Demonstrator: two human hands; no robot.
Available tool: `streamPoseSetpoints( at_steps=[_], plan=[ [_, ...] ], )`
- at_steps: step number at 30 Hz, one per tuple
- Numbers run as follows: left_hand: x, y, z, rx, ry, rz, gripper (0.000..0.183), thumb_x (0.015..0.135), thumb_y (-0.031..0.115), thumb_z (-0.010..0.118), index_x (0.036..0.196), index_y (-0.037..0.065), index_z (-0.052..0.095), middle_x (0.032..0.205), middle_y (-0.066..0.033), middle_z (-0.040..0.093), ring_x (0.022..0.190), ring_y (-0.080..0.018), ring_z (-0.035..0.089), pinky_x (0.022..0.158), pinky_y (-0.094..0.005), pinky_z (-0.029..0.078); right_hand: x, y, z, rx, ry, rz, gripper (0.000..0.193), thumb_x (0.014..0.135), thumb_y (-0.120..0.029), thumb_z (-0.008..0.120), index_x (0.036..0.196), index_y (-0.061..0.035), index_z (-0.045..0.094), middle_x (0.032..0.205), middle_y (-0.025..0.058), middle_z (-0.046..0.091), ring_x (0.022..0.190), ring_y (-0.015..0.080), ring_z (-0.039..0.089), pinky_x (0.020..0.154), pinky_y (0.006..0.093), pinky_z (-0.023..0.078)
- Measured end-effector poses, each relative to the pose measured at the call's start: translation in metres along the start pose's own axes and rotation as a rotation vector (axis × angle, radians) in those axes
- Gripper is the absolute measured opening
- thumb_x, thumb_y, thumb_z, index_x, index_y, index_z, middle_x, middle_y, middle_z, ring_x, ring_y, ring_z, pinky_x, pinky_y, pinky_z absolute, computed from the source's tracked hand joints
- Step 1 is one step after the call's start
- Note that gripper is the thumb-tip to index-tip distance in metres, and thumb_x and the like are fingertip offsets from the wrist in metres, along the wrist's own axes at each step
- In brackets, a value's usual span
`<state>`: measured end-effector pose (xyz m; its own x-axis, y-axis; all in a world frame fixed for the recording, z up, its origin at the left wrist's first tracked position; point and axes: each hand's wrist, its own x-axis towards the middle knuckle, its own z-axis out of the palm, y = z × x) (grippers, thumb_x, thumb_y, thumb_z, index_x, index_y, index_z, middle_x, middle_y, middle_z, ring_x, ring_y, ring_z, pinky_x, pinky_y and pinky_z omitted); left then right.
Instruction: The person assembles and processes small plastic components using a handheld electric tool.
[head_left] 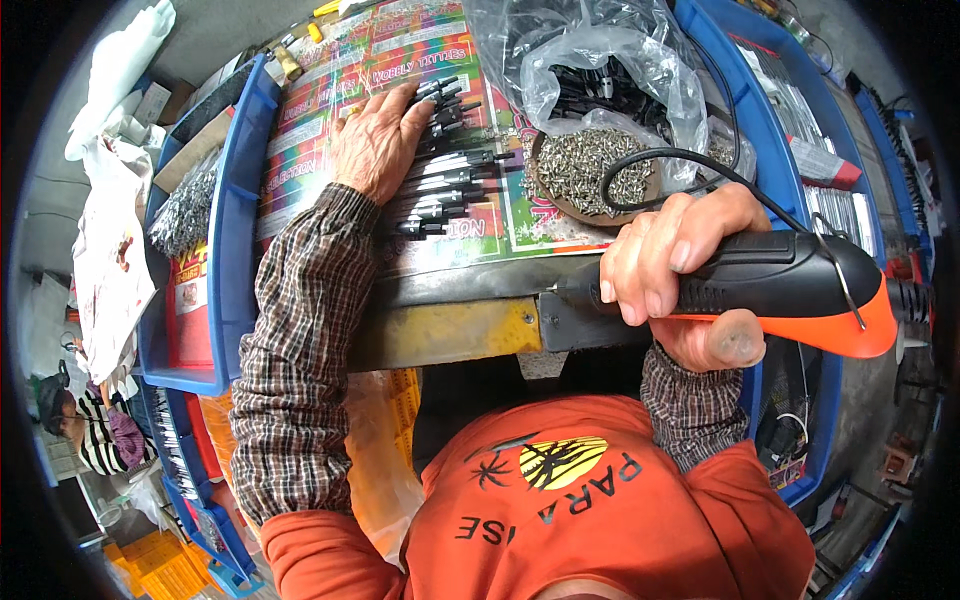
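My left hand (375, 145) lies flat on the bench, fingers stretched forward against a row of slim black-and-silver rod-shaped parts (440, 185). These parts lie side by side, ends pointing right. My right hand (680, 260) is wrapped round a black-and-orange electric screwdriver (800, 275), held level at the bench's front edge. Its thin bit points left, apart from the parts. Just beyond that hand, a round shallow tray (652, 190) holds a heap of small metal screws (590, 165).
Behind the screws, a clear plastic bag (545, 75) holds black pieces. The screwdriver's black cable (690, 153) loops over the tray. Blue bins (235, 310) flank the bench on the left, with another blue bin (745, 95) at right. Colourful printed card (330, 120) covers the bench top.
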<state>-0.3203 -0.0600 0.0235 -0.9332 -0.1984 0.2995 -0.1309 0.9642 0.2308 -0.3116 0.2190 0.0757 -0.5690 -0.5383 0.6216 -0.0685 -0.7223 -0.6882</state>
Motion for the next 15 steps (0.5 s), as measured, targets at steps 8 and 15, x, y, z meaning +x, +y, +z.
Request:
streamPoseSetpoints(
  at_steps=[8, 15],
  plan=[
    [-0.014, 0.000, -0.003, -0.007, 0.005, 0.041, 0.052, 0.089, 0.049, 0.034, 0.126, 0.014, 0.045, 0.122, -0.0132, 0.051, 0.116, -0.0316, 0.044, 0.099, -0.0548, 0.021, -0.002, 0.001, 0.001, -0.019, 0.024, -0.005, 0.056, 0.070, -0.051, 0.069, 0.089, -0.0056, 0.043, 0.063, 0.0025, 0.050, 0.051, 0.0137, 0.051, 0.053, 0.0303, 0.046],
    [-0.028, 0.024, -0.033, -0.020, 0.231, 0.257, 0.039, 0.083, 0.032, 0.055, 0.115, 0.009, 0.053, 0.110, -0.0134, 0.056, 0.105, -0.0300, 0.050, 0.092, -0.0451, 0.033, 0.002, -0.002, 0.002, -0.020, 0.042, 0.008, 0.051, 0.072, -0.046, 0.070, 0.089, -0.0053, 0.044, 0.064, 0.0032, 0.050, 0.051, 0.0142, 0.051, 0.053, 0.0304, 0.046]
  ],
)
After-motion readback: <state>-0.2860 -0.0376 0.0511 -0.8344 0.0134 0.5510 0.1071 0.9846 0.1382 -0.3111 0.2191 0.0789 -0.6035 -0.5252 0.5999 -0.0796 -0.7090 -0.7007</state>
